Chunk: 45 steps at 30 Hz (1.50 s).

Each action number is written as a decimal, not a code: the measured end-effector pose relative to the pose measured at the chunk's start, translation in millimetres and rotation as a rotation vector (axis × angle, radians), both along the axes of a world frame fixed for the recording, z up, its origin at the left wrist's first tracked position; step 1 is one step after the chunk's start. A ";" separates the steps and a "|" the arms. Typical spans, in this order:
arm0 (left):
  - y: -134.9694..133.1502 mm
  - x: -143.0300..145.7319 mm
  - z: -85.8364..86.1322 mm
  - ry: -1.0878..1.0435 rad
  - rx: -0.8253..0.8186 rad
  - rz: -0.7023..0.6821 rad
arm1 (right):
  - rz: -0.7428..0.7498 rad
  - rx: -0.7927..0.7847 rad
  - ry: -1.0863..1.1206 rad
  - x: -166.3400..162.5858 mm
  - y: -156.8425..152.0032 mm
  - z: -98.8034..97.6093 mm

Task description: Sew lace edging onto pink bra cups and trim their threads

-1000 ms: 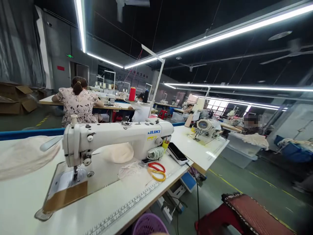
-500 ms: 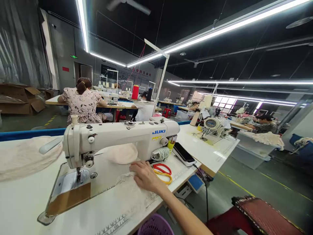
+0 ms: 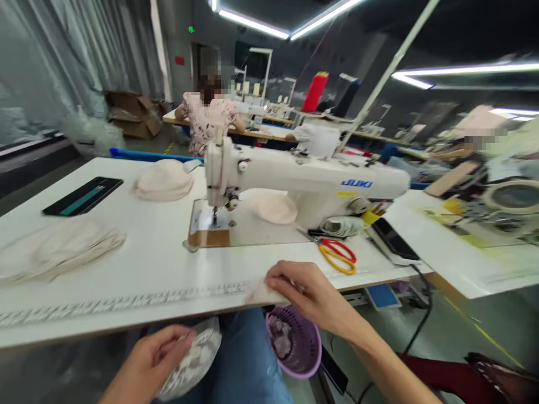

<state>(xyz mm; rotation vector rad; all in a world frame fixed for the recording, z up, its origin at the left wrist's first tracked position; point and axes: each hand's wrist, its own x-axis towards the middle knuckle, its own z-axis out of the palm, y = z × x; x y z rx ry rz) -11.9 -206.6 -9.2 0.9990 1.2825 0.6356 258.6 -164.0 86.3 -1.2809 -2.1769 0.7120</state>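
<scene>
From my remote seat, I have my left hand (image 3: 154, 359) low in front of the surface (image 3: 155, 252), thumb and fingers curled closed on a sheer piece (image 3: 200, 356) with whitish patches, which hangs above the lap. My right hand (image 3: 303, 286) is at the front edge, fingertips drawn together on a thin pale scrap (image 3: 256, 293) that lies over the printed ruler (image 3: 126, 298); motion blur hides how firmly it is pinched. Just below that hand, off the surface, I see a purple basket (image 3: 316, 359) with dark and pale scraps (image 3: 281, 336) inside.

Beyond my hands stands the white sewing machine (image 3: 295, 160), a pale round fabric piece (image 3: 275, 207) lying under its arm. To the right of that piece I have scissors (image 3: 339, 266) with red and yellow handles, a coil of cord (image 3: 343, 226) behind them, and a dark-screened device (image 3: 393, 238) beside the coil. Far left, a black box (image 3: 84, 196) lies between two heaps of pale fabric (image 3: 63, 247)
</scene>
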 end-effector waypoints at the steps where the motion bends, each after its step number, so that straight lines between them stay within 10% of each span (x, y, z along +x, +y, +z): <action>1: -0.5 -0.1 -1.1 -0.029 -0.007 0.038 | 0.082 -0.116 0.052 -7.4 -12.8 8.1; 6: -10.2 7.4 7.7 -0.175 -0.049 -0.011 | 0.367 -0.544 0.313 -50.3 -52.8 1.4; 14: -40.2 0.9 26.3 -0.298 -0.255 -0.012 | 0.053 -0.430 0.232 -89.3 -49.6 -88.6; 32: -51.2 0.9 -6.7 -0.287 -0.106 0.055 | 0.083 -0.247 0.132 -100.1 -66.3 -82.6; 45: -39.9 -34.7 -1.4 -0.183 -0.283 -0.172 | 0.370 -0.528 0.403 -64.7 -61.8 -93.4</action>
